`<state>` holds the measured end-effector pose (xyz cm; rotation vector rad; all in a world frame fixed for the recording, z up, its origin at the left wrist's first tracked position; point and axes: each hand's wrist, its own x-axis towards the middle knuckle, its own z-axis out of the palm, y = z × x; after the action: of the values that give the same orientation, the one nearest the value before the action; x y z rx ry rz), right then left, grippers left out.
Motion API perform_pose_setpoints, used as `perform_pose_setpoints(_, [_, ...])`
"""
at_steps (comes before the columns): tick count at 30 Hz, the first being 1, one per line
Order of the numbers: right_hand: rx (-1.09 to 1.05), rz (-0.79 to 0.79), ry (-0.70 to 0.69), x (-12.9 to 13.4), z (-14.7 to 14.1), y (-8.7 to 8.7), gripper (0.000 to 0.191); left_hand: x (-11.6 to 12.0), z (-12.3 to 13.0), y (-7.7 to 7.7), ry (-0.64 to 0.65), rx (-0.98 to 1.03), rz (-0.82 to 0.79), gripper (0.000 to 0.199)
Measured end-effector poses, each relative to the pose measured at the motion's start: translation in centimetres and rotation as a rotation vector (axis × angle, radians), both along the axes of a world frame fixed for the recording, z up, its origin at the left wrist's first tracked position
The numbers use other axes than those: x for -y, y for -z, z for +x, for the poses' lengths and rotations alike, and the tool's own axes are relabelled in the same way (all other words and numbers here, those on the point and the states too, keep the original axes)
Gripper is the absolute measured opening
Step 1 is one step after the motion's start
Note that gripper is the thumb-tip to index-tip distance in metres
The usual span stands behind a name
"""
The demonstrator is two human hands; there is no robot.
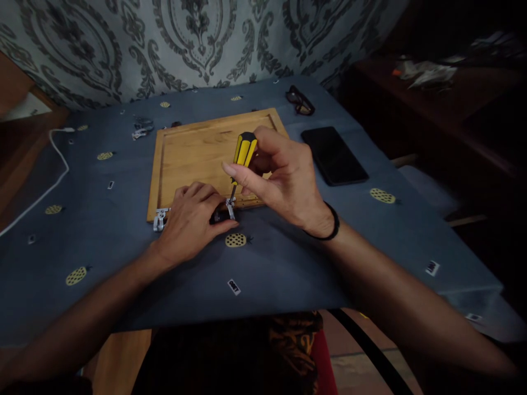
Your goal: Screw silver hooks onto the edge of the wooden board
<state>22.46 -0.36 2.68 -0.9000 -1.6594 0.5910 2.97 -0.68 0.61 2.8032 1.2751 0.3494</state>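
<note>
A wooden cabinet door [193, 153] with a raised frame lies flat on the cloth-covered table. My right hand [288, 178] is closed around a yellow and black screwdriver [244, 151], tilted slightly, its shaft pointing down at a metal hinge [231, 208] on the door's near edge. Whether the tip sits in a screw is too small to tell. My left hand [191, 219] pinches around that hinge, thumb on the near side and fingers over the door; the fingertips are partly hidden. Left of this hand, a second metal hinge [160, 219] sits at the door's near left corner.
A black phone [334, 156] lies right of the door, with dark-framed glasses [300, 101] behind it. Small metal parts [142, 127] rest at the back left. A white cable [61, 156] runs along the left side. Patterned curtain fabric [197, 38] hangs behind the table.
</note>
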Motion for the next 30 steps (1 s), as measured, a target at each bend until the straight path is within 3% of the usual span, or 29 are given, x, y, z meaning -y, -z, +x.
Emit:
perform_pose_setpoints(6, [0.079,0.058,-0.046,-0.1,0.2,-0.3,0.039,0.0,0.1,-0.1,-0.016,0.008,-0.038,0.037])
perform_pose_setpoints(17, [-0.063,-0.185,-0.362,-0.3,1.2,-1.1,0.034,0.0,0.0,0.2,-0.001,0.012,0.001,0.039])
perform_pose_setpoints(19, [-0.083,-0.176,-0.327,-0.4,1.0,-0.8,0.038,0.0,-0.1,0.2,-0.002,0.012,0.005,0.039])
perform_pose_setpoints(24, [-0.172,-0.070,-0.064,0.1,-0.3,0.0,0.049,0.0,0.0,0.2,-0.001,0.018,0.006,0.037])
perform_pose_setpoints(30, [-0.246,0.035,0.148,0.7,-0.5,-1.1,0.049,0.0,0.0,0.0,0.008,0.034,-0.009,0.037])
